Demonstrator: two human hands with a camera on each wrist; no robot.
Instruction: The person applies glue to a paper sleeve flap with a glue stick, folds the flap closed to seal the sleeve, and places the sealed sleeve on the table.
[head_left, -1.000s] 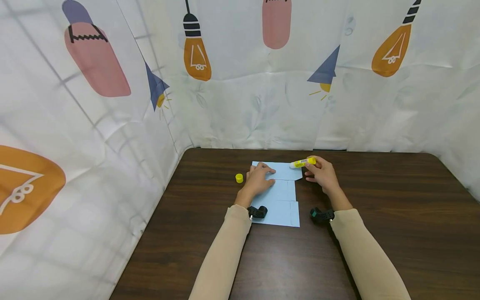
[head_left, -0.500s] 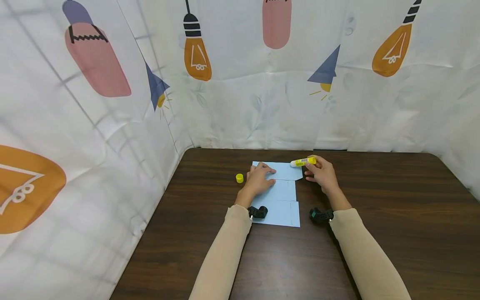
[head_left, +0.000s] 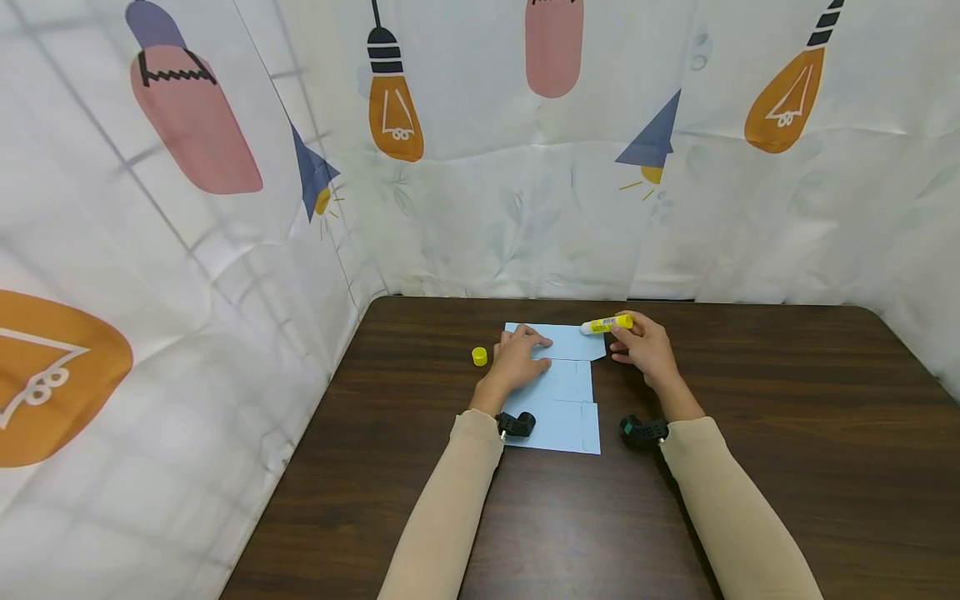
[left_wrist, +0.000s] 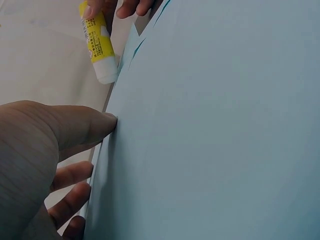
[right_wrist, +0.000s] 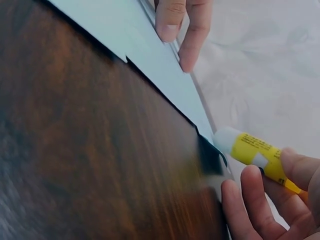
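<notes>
Brown table [head_left: 810,417], right fingers [right_wrist: 256,192] pinching glue stick [right_wrist: 250,150], cap [head_left: 479,357] in head view only

Left grip [head_left: 516,360] touches blue paper [head_left: 570,382] while right grip [head_left: 647,348] holds a glue stick [head_left: 604,325].

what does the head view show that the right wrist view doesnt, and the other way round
Only the head view shows the yellow cap on the table, both sleeves and the orange bulb prints.

Only the right wrist view shows clearly the white patch on the label of the glue stick; it is too small to tell in the head view.

Both show the left hand at the blue paper, the right hand holding the glue stick, the table and the pale curtain.
</notes>
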